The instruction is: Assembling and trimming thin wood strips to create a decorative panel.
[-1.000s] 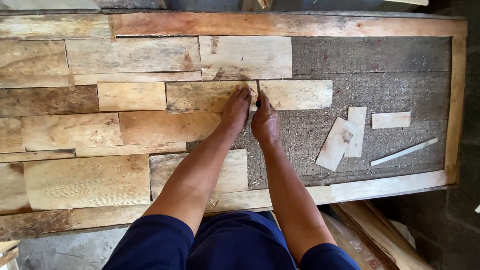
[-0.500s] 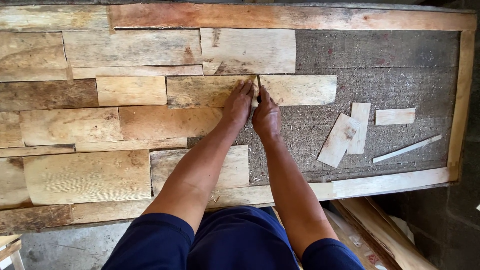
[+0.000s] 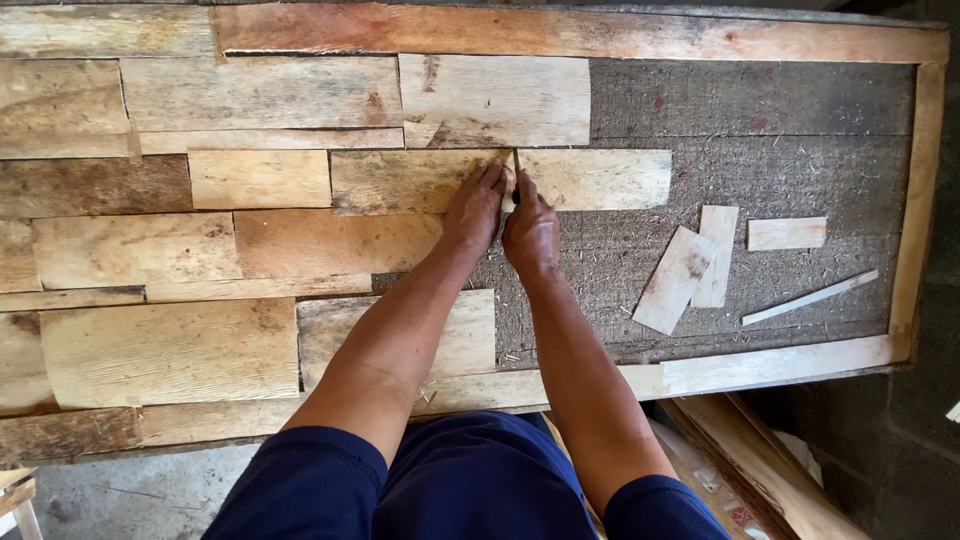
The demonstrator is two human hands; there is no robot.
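Observation:
A framed board (image 3: 930, 200) lies flat, its left part covered with flat pale wood pieces, its right part bare grey backing (image 3: 780, 160). My left hand (image 3: 474, 205) presses flat on the right end of one wood piece (image 3: 400, 180). My right hand (image 3: 530, 232) sits beside it, fingers bunched at the seam between that piece and the pale piece (image 3: 600, 178) to its right. Something small and dark shows at the fingertips; I cannot tell what it is.
Loose offcuts lie on the bare backing: two overlapping short slats (image 3: 690, 265), a small block (image 3: 787, 233) and a thin strip (image 3: 810, 297). Long planks (image 3: 760, 470) lean below the frame's right end. Concrete floor (image 3: 130, 495) shows at lower left.
Both hands have stayed at the same seam; the view has shifted only slightly.

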